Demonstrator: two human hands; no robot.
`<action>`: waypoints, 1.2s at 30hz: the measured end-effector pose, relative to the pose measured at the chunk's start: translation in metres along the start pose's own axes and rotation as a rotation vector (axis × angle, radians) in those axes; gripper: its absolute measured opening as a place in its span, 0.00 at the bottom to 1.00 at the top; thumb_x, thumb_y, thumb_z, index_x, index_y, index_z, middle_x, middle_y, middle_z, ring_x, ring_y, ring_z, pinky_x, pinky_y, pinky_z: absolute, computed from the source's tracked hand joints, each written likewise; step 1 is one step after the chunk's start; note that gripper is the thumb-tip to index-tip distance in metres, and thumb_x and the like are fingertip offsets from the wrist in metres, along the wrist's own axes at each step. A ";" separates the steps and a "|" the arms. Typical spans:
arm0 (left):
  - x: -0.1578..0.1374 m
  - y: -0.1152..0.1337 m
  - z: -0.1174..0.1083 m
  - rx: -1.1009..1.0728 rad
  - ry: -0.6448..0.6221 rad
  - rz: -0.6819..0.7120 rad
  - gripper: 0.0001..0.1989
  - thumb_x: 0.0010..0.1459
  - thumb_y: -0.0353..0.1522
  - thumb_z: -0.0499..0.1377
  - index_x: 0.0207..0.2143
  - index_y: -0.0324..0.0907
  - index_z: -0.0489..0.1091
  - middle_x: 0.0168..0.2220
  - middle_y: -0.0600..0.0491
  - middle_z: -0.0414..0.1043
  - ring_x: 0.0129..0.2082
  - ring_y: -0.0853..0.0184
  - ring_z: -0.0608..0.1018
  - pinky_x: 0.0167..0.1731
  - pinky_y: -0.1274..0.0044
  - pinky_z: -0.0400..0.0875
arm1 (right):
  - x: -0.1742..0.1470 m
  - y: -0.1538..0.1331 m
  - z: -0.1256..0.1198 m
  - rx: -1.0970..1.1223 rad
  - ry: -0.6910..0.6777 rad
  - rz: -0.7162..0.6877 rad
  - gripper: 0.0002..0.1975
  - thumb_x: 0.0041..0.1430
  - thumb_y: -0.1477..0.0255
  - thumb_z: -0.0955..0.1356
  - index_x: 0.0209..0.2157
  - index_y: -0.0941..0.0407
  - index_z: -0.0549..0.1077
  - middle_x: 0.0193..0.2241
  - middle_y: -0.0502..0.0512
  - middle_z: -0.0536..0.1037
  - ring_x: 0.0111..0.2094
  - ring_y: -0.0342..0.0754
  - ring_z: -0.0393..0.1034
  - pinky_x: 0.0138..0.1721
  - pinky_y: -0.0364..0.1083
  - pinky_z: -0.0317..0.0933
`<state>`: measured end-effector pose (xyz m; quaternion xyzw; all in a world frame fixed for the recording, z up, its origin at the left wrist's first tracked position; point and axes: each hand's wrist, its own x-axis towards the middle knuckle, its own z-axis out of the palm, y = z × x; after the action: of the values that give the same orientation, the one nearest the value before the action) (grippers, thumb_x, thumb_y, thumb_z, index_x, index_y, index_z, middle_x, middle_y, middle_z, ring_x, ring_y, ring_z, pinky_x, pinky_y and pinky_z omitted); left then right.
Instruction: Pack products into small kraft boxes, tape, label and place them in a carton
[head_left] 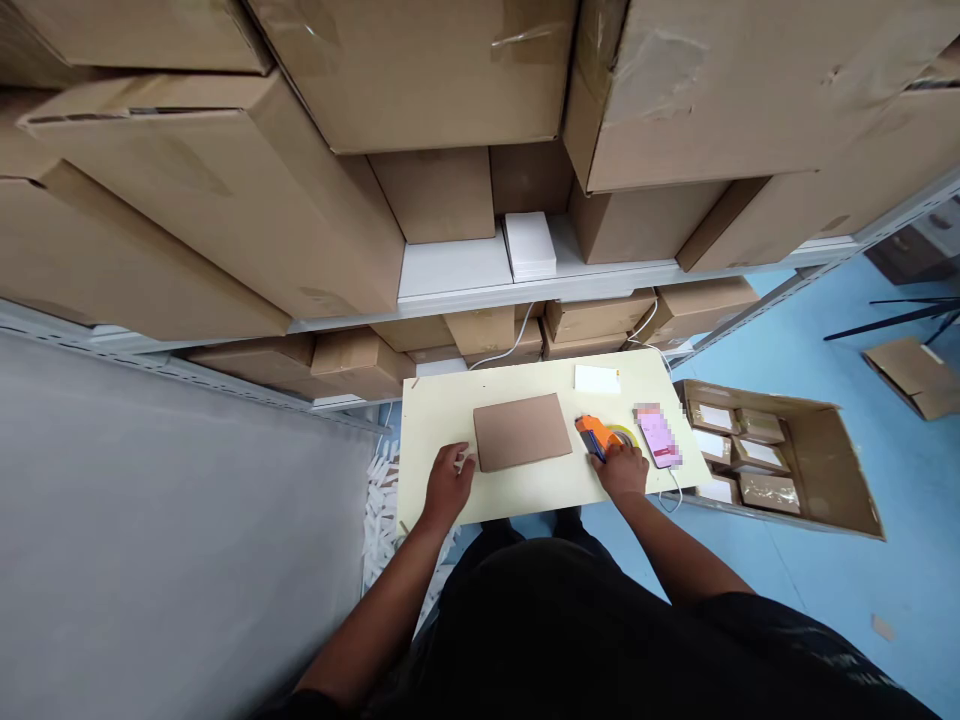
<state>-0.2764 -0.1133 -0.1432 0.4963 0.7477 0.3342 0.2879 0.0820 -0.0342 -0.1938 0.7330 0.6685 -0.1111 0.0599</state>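
A flat brown cardboard box [523,432] lies in the middle of the small cream table [510,500]. At its left edge is my left hand [450,482], thumb and fingers apart and slightly curled, with nothing in it. On the right, my right hand [624,470] is closed around an orange tape dispenser [592,428] with a dark blue part. A roll of yellowish tape shows beside its fingers, and the handle is hidden under the palm. Farther right lies a phone [657,436] with a pink screen. Behind the dispenser is a white card or label stack [597,379].
Shelves [457,290] packed with large cartons [450,75] rise behind the table. A white stack [530,245] sits on one shelf. To the right, an open carton [832,470] holds several small boxes. White scraps [381,510] lie at the left by the wall.
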 end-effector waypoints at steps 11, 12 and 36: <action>0.011 0.114 0.023 -0.198 -0.469 0.260 0.15 0.65 0.40 0.59 0.49 0.43 0.76 0.48 0.46 0.76 0.47 0.60 0.79 0.50 0.69 0.74 | -0.053 0.028 -0.040 0.808 0.074 0.047 0.18 0.55 0.55 0.68 0.36 0.55 0.79 0.35 0.57 0.75 0.39 0.55 0.72 0.43 0.51 0.65; 0.018 0.127 0.035 -0.260 -0.500 0.203 0.18 0.64 0.41 0.61 0.52 0.42 0.75 0.51 0.45 0.76 0.48 0.59 0.79 0.50 0.69 0.74 | -0.065 0.030 -0.047 0.889 0.075 0.022 0.17 0.54 0.56 0.69 0.36 0.55 0.79 0.35 0.56 0.75 0.38 0.55 0.72 0.42 0.51 0.66; 0.133 0.191 0.199 0.908 -0.842 0.404 0.08 0.55 0.32 0.65 0.35 0.37 0.81 0.39 0.37 0.80 0.43 0.50 0.80 0.46 0.65 0.71 | -0.108 0.037 0.031 1.715 -0.494 0.546 0.28 0.58 0.43 0.69 0.34 0.56 0.79 0.29 0.58 0.82 0.32 0.56 0.77 0.35 0.51 0.71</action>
<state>-0.0651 0.1081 -0.1285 0.7879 0.5299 -0.1906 0.2493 0.1078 -0.1496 -0.1999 0.6141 0.1310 -0.7014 -0.3372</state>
